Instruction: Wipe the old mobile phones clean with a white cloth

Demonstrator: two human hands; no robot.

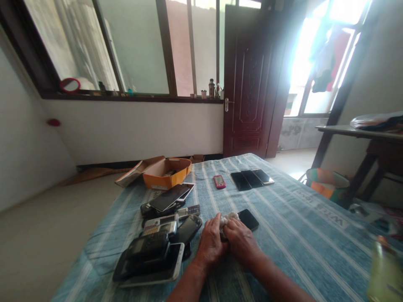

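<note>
My left hand [212, 240] and my right hand [239, 237] meet just above the bed. Between them is a whitish crumpled cloth [229, 217], pressed under the closed fingers of my right hand. The fingers of my left hand curl around a small dark object that is mostly hidden. Just past my right hand lies a black smartphone [248, 219] on the sheet. To the left is a pile of old phones [147, 247], some with keypads, with a white-edged tablet-like device [176, 264] at its base.
Farther back lie a pink phone [219, 181] and several dark smartphones [252, 179] side by side. An open orange box [168, 173] stands at the back left edge of the blue striped sheet [292, 226]. A bottle of yellowish liquid [384, 272] is at the lower right.
</note>
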